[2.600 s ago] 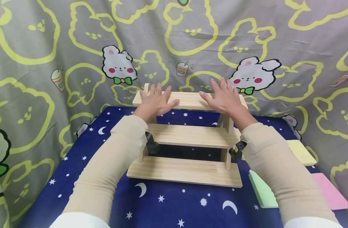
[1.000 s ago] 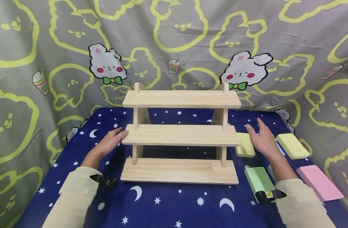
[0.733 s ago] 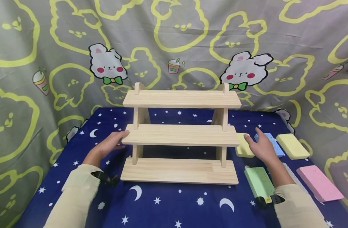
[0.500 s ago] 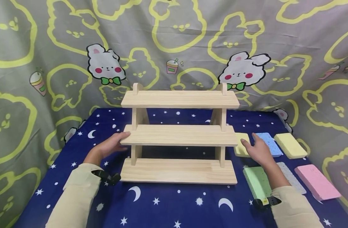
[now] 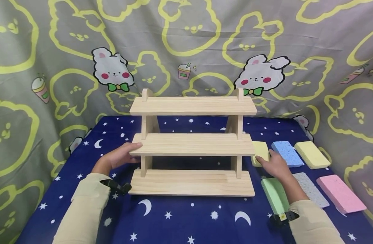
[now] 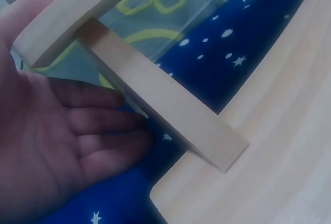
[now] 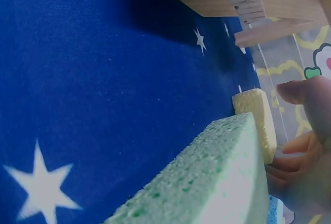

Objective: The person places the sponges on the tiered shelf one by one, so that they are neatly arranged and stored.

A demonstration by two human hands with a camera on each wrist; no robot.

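Observation:
A three-tier wooden display shelf (image 5: pixel 192 145) stands on the table, its boards bare. My left hand (image 5: pixel 122 155) is at the left end of the middle board, thumb on top and fingers underneath. In the left wrist view the thumb goes over the board's end, and the fingers (image 6: pixel 108 125) extend beside the upright below. At the right, my right hand (image 5: pixel 275 165) hovers over the near corner of a yellow sponge block (image 5: pixel 259 152), thumb and fingers spread around it. In the right wrist view the thumb (image 7: pixel 295 92) stands apart from that yellow block.
Around my right hand lie a green block (image 5: pixel 272 191), a blue block (image 5: pixel 287 153), a second yellow block (image 5: pixel 312 155), a grey block (image 5: pixel 310 189) and a pink block (image 5: pixel 341 193). A dark blue star-patterned cloth (image 5: pixel 171 223) covers the table. A patterned curtain (image 5: pixel 211 30) hangs behind.
Both hands have come down from the top board. The left has moved onto the middle board's left end. The right has lowered and shifted left to the near yellow block.

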